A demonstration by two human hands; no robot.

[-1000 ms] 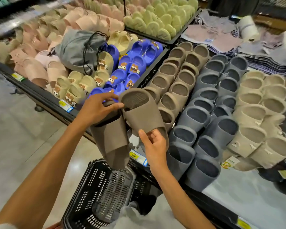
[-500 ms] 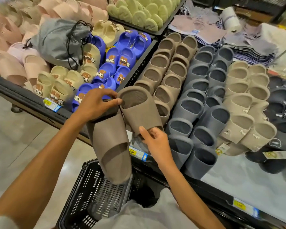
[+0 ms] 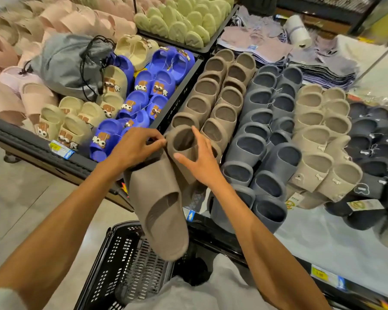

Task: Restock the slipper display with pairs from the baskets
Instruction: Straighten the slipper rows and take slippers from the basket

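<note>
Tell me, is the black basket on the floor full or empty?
Nearly empty: the black basket's slotted bottom shows bare; its right part is hidden.

Centre: slipper rows (image 3: 220, 95) on the display shelf (image 3: 323, 240)
Lower centre: shopping basket (image 3: 126, 265) below the shelf edge
Upper left: drawstring bag (image 3: 65, 63) lying on slippers
Upper right: paper roll (image 3: 297, 31) on folded cloth stacks (image 3: 323, 70)

Two hands (image 3: 132, 148) are showing, two brown slippers (image 3: 159, 209) are being handled, one black basket (image 3: 126, 265) and one grey drawstring bag (image 3: 70, 66) are sitting nearby.
</note>
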